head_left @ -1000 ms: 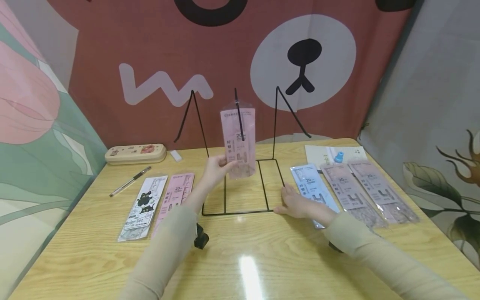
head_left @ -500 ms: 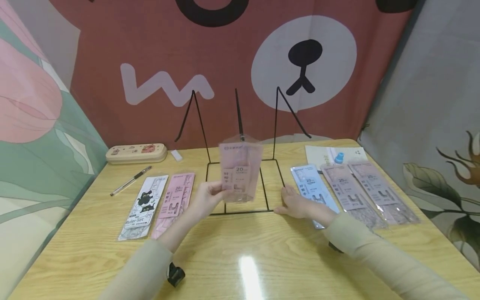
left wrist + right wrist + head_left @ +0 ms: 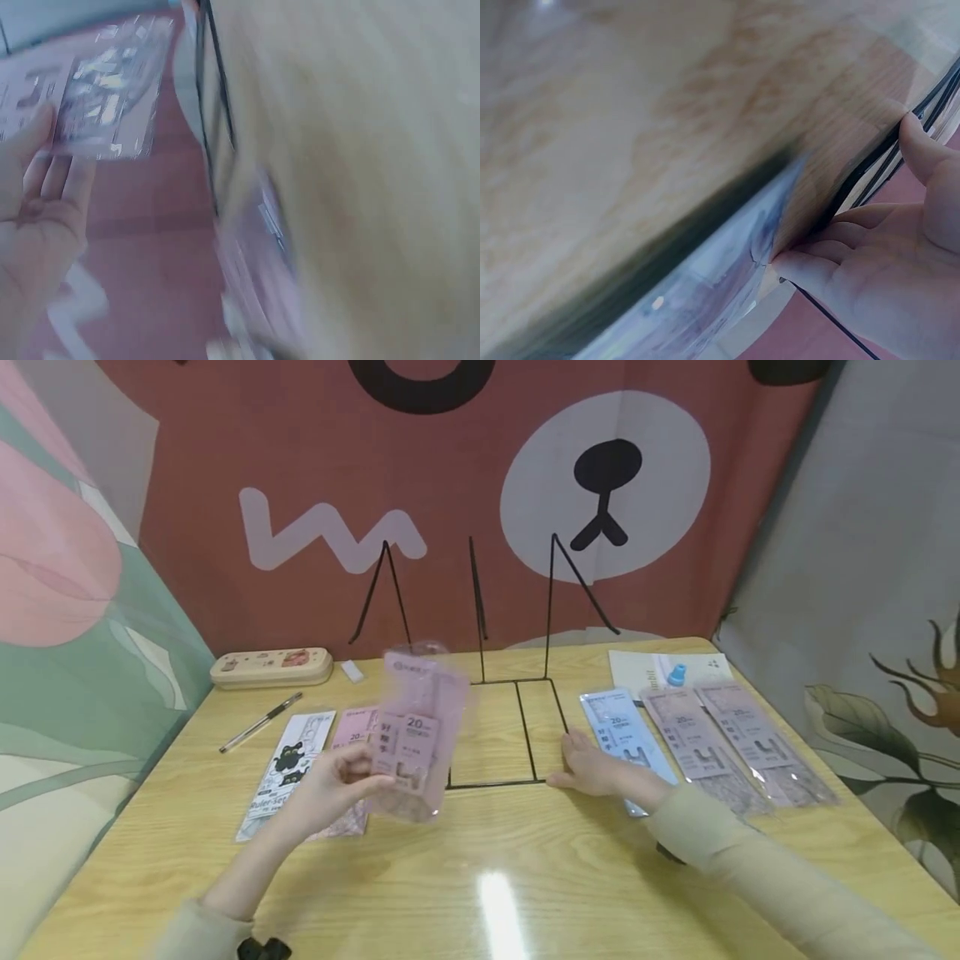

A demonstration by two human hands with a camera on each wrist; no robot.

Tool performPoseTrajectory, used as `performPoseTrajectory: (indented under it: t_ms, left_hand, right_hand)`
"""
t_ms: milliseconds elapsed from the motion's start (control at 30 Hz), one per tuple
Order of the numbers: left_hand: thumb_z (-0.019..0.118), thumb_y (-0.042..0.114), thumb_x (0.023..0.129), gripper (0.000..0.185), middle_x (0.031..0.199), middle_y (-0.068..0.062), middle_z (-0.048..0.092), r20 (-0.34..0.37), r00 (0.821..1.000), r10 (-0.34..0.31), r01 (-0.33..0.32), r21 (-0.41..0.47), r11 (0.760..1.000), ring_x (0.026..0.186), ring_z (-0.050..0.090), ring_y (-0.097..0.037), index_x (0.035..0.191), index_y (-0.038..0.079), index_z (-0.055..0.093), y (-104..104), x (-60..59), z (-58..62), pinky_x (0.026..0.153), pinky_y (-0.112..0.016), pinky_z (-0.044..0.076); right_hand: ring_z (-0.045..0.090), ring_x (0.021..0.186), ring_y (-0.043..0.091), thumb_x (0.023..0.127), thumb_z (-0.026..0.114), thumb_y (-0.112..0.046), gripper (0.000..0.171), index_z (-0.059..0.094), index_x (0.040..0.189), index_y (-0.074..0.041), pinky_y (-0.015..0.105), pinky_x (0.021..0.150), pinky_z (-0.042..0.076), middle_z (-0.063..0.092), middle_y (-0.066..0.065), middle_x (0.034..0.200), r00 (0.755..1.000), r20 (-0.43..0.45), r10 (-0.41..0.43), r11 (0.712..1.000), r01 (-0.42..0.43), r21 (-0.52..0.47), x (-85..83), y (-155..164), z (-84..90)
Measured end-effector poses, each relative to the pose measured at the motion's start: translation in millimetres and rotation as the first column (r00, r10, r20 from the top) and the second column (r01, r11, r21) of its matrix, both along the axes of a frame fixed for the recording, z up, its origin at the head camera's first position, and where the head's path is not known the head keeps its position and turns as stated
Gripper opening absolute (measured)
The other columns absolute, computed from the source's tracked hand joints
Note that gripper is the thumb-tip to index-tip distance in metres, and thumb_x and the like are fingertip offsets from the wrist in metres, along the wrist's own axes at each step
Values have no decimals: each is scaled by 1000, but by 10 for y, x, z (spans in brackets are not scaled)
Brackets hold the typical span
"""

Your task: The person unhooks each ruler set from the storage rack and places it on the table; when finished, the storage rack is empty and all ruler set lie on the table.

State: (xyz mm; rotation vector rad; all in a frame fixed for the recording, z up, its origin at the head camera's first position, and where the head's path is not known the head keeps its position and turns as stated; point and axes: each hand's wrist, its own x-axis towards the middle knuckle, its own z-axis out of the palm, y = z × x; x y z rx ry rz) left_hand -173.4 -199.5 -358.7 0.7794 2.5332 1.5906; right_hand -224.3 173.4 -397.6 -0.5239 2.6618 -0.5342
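My left hand (image 3: 330,789) pinches a pink ruler set (image 3: 412,735) in a clear packet by its lower left side, thumb across the front. It is held above the table, left of the black wire rack (image 3: 491,786), and overlaps part of its base in the head view. In the left wrist view, the thumb lies over the ruler set (image 3: 105,82). My right hand (image 3: 596,766) holds the rack's front right base corner, thumb at the front bar and fingers along the side bar. The right wrist view shows the thumb against the black wire (image 3: 870,161).
On the left lie a cat-printed ruler set (image 3: 300,743) and another pink set (image 3: 348,822), partly hidden. A blue set (image 3: 626,735) and two pale pink sets (image 3: 693,743) are on the right. A pencil case (image 3: 272,667), eraser (image 3: 352,672) and pen (image 3: 261,722) lie at the back left.
The ruler set in my left hand has come off the rack's middle arm, forward and down, then left. My right hand stays at the rack's corner.
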Motion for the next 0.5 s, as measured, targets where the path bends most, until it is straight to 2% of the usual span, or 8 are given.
performPoseTrajectory:
  t_ms: [67, 133, 233, 333, 400, 433, 500]
  left_hand:
    - [66, 4, 85, 19, 89, -18, 72, 6, 1000, -1, 1, -13, 1000, 74, 69, -4, 99, -8, 62, -261, 32, -42, 54, -20, 54]
    - [65, 3, 86, 19, 88, -10, 74, 30, 999, 32, -31, -37, 999, 73, 69, -4, 99, -10, 62, -511, 55, -48, 54, -20, 54]
    - [63, 7, 88, 18, 86, 7, 75, 75, 986, 149, -144, -64, 988, 76, 70, -5, 102, -4, 66, -872, 73, -9, 67, -23, 57]
    - [60, 15, 93, 14, 86, 19, 72, 166, 946, 279, -269, -84, 960, 78, 69, -3, 101, 20, 70, -1223, 75, 43, 70, -20, 56]
    - [57, 17, 95, 17, 88, 20, 71, 232, 918, 320, -311, -75, 947, 79, 69, -4, 100, 29, 68, -1446, 58, 49, 70, -20, 57]
    - [56, 19, 95, 17, 87, 19, 71, 255, 905, 340, -329, -87, 940, 79, 69, -4, 99, 31, 67, -1546, 46, 44, 70, -20, 57]
    - [55, 22, 96, 18, 86, 17, 71, 292, 883, 368, -343, -137, 929, 79, 69, -4, 108, 18, 68, -1722, 25, 22, 70, -22, 57]
  right_hand:
    - [0, 141, 49, 96, 50, -36, 83, 8, 141, 20, 56, 116, 6, -3, 38, 149, 1000, 5, -6, 1000, 6, 3, -1, -11, 10]
    - [0, 141, 49, 96, 50, -36, 83, 8, 141, 20, 55, 117, 6, -3, 38, 149, 1000, 6, -11, 1000, 11, 5, -1, -14, 20]
    - [1, 140, 50, 96, 50, -36, 83, 8, 141, 20, 56, 117, 6, -2, 38, 149, 1000, 2, -13, 1000, 13, 6, 1, -13, 25]
    - [1, 140, 50, 96, 50, -36, 83, 9, 141, 21, 56, 116, 6, -2, 39, 149, 1000, -1, -7, 1000, 7, 6, 4, -13, 19]
    - [1, 140, 50, 96, 50, -36, 83, 9, 141, 20, 56, 117, 7, -2, 38, 149, 1000, -4, -6, 1000, 6, 9, 5, -16, 13]
    - [1, 140, 50, 96, 50, -36, 83, 9, 141, 20, 56, 116, 7, -2, 38, 149, 1000, -4, -5, 1000, 5, 7, 6, -17, 10]
    - [1, 140, 50, 96, 50, -36, 83, 9, 141, 20, 56, 116, 7, -2, 39, 149, 1000, -6, -5, 1000, 5, 8, 7, -19, 6]
